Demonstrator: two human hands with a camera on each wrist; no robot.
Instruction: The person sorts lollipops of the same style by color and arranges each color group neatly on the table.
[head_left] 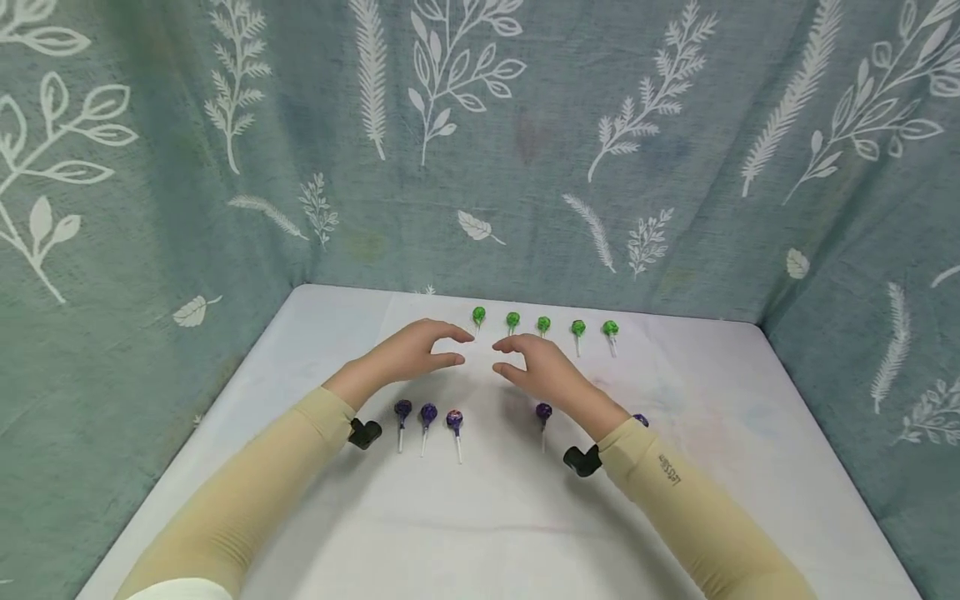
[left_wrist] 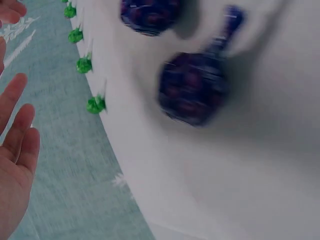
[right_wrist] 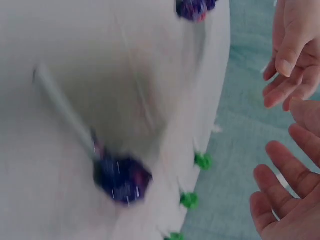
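Both hands hover above the table with nothing in them, fingertips pointing toward each other and a small gap between. The left hand (head_left: 412,350) has loosely bent fingers, also seen by the left wrist view as spread fingers (left_wrist: 22,135). Facing it, the right hand (head_left: 543,367) is similarly relaxed. Behind them stands a row of several green lollipops (head_left: 578,327). Nearer lie purple lollipops: three on the left, one of them this lollipop (head_left: 428,413), one lollipop (head_left: 543,412) by the right hand, and another (head_left: 641,420) mostly hidden behind the right forearm.
A white cloth covers the table (head_left: 465,533). Grey-green leaf-patterned curtains (head_left: 525,208) enclose its back and sides. Small black wrist cameras (head_left: 583,460) hang under both sleeves, close above the table.
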